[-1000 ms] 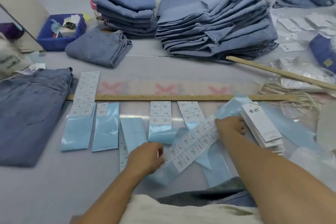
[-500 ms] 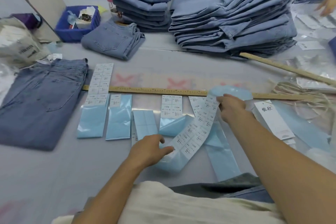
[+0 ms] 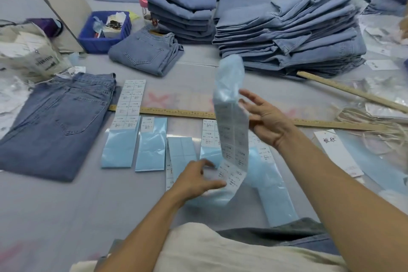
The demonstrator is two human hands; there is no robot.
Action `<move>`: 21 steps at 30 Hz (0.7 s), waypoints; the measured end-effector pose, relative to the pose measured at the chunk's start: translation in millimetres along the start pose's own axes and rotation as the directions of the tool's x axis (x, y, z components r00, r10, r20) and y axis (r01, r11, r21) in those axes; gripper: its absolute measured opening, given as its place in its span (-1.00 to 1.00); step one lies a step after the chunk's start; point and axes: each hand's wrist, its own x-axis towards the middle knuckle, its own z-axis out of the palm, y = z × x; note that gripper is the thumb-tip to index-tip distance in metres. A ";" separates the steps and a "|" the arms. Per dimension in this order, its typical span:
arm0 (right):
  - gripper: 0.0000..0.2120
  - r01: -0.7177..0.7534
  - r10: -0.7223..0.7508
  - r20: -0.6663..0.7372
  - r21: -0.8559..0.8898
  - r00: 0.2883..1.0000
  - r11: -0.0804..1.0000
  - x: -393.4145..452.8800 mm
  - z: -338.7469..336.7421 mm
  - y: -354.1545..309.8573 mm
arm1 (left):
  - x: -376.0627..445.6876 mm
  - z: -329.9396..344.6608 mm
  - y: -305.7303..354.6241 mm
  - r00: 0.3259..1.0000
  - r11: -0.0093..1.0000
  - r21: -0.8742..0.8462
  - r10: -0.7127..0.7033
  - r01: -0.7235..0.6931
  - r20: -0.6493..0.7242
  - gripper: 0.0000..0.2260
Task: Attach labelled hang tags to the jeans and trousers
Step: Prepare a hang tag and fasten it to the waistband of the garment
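Label sheets (image 3: 130, 104) lie across ruler (image 3: 176, 113), right of jeans (image 3: 55, 121).

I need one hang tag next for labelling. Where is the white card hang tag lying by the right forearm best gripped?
Judging by its pose, pinch the white card hang tag at its near short end, coming from the right side. It lies flat and lengthwise on the grey table; its far end sits near the tangled beige strings, and the right hand is beside it.
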 end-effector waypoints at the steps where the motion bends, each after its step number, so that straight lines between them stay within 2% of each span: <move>1: -0.67 -0.017 0.019 0.031 -0.071 0.999 0.997 -1.0 7.3 11.6 | -1.7 -3.6 4.5 0.998 0.980 -0.188 0.053 -0.060 -0.040 -0.32; 2: -0.66 -0.024 0.035 0.067 -0.163 0.997 0.986 -1.8 14.8 24.4 | -3.3 -8.8 9.5 0.992 0.928 -0.352 0.101 -0.121 -0.076 -0.20; 4: -0.66 -0.027 0.070 0.135 -0.294 0.988 0.955 -2.6 29.5 47.7 | -5.7 -18.7 17.6 0.972 0.834 -0.499 0.195 -0.236 -0.133 -0.14; 5: -0.66 -0.033 0.089 0.162 -0.323 0.983 0.946 -2.9 37.1 55.4 | -6.9 -22.5 19.1 0.958 0.797 -0.532 0.226 -0.286 -0.177 -0.20; 7: -0.68 -0.047 0.131 0.217 -0.353 0.967 0.935 -2.3 46.6 57.6 | -7.7 -33.2 18.7 0.930 0.715 -0.603 0.202 -0.354 -0.307 -0.41; 9: -0.70 -0.052 0.169 0.286 -0.377 0.943 0.925 -0.3 44.8 47.6 | -8.8 -50.8 13.0 0.905 0.701 -0.606 0.137 -0.376 -0.403 -0.64; 11: -0.72 -0.005 0.139 0.237 -0.488 0.961 0.873 4.4 31.1 34.7 | -8.7 -74.9 -2.7 0.903 0.772 -0.540 0.099 -0.334 -0.418 -0.68; 13: -0.74 0.049 -0.022 0.047 -0.705 0.999 0.708 9.5 4.7 29.0 | -8.0 -103.7 -26.2 0.913 0.843 -0.478 0.036 -0.247 -0.407 -0.63; 15: -0.75 -0.006 -0.189 -0.128 -0.842 0.974 0.540 9.7 -27.2 33.3 | -7.4 -132.3 -50.8 0.914 0.880 -0.450 -0.048 -0.152 -0.403 -0.62; 16: -0.73 -0.050 -0.223 -0.173 -0.882 0.959 0.469 8.6 -42.7 37.6 | -7.4 -145.1 -60.4 0.912 0.907 -0.406 -0.064 -0.116 -0.405 -0.63; 18: -0.61 -0.126 -0.204 -0.200 -0.936 0.958 0.328 6.4 -69.5 47.2 | -5.6 -166.0 -71.9 0.911 0.957 -0.288 -0.095 -0.027 -0.401 -0.60; 21: -0.46 -0.134 -0.095 -0.151 -0.977 0.984 0.166 5.6 -85.2 57.2 | 10.8 -181.4 -82.5 0.878 0.972 -0.176 -0.219 0.157 -0.426 -0.50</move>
